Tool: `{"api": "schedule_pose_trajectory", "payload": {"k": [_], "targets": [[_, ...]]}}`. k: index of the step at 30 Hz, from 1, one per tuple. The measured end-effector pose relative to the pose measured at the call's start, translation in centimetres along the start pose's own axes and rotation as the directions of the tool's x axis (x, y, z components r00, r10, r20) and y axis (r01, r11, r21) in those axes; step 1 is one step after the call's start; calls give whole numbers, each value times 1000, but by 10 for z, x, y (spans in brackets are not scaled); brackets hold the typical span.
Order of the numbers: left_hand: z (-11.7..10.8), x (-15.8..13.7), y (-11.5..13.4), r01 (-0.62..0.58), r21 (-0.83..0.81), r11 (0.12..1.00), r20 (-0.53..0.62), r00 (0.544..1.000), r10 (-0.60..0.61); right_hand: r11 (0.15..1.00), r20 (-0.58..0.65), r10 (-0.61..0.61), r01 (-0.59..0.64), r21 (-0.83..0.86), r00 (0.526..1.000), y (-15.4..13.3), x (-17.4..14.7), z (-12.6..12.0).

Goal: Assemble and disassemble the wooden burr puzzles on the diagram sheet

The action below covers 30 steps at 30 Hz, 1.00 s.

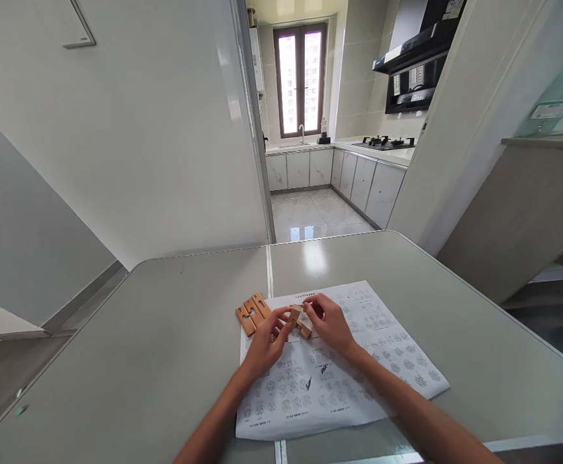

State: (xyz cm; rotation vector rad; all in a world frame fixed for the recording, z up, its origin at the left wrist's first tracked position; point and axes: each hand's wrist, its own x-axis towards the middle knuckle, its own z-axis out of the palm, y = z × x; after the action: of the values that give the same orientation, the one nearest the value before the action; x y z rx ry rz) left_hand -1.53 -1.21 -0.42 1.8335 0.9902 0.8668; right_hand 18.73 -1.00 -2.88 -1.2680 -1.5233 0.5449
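Observation:
Over a printed instruction sheet [349, 393], both my hands meet around light-brown wooden puzzle pieces. My left hand [266, 343] pinches a wooden puzzle piece [295, 314] between thumb and fingers. From the other side, the bent fingers of my right hand [330, 322] close at the right end of the held wood; the fingers partly cover what they grip. A notched wooden block [304, 330] shows just below, between the hands; whether it is joined to the held piece I cannot tell. Left of my left hand lie several flat, numbered wooden pieces [253, 313] with cut-outs, side by side.
The sheet lies on a grey table [165, 361] with a seam down its middle. White wall panels [175, 129] rise beyond the left edge. Past the table a doorway opens to a kitchen with a gas hob [387, 142]. A large plastic bottle [562, 109] stands on a ledge at right.

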Motion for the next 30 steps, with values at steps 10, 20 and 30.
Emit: {"api": "schedule_pose_trajectory", "payload": {"k": [10,20,30], "targets": [[-3,1,6,-107,214,971,0,994,109,989,75,74,-64,-135,994,3,-4,2],[1,-3,-3,-133,481,867,35,991,133,958,129,55,-16,-286,990,-1,-6,3],[4,-1,-15,-139,609,781,-19,982,189,947,162,1,51,-316,987,-2,-8,3]]}}
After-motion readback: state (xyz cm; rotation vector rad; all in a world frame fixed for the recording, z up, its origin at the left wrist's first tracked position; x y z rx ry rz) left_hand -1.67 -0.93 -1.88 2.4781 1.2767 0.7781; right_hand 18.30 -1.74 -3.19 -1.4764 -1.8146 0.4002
